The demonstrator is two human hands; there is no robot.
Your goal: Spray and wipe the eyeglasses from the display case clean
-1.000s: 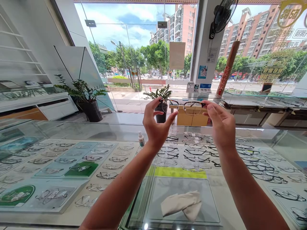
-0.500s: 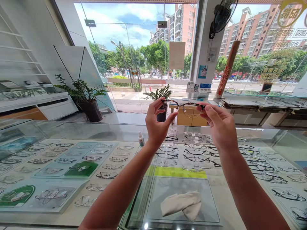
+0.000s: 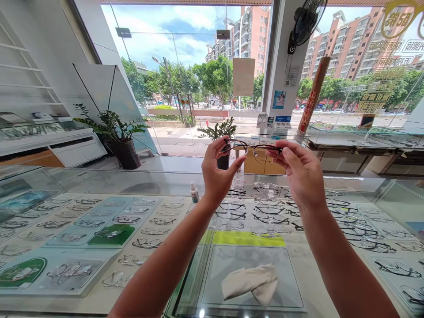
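Observation:
I hold a pair of dark-framed glasses (image 3: 253, 149) up at chest height over a glass display counter (image 3: 165, 179). My left hand (image 3: 217, 174) pinches the frame's left end between thumb and fingers. My right hand (image 3: 300, 174) pinches the right end the same way. The lenses face away from me, toward the window. Below my hands, under the counter glass, lie several rows of spectacle frames (image 3: 261, 212). A crumpled white cloth (image 3: 251, 282) lies on a grey tray (image 3: 294, 287) near the counter's front edge.
A small white dropper bottle (image 3: 194, 193) stands on the counter left of my left wrist. Potted plants (image 3: 117, 132) stand on the floor beyond. A second glass case (image 3: 364, 137) runs along the right. A wall fan (image 3: 304, 20) hangs above.
The glasses and both hands have drifted slightly left and a little lower, with the hands closer together. The grip on both ends is unchanged.

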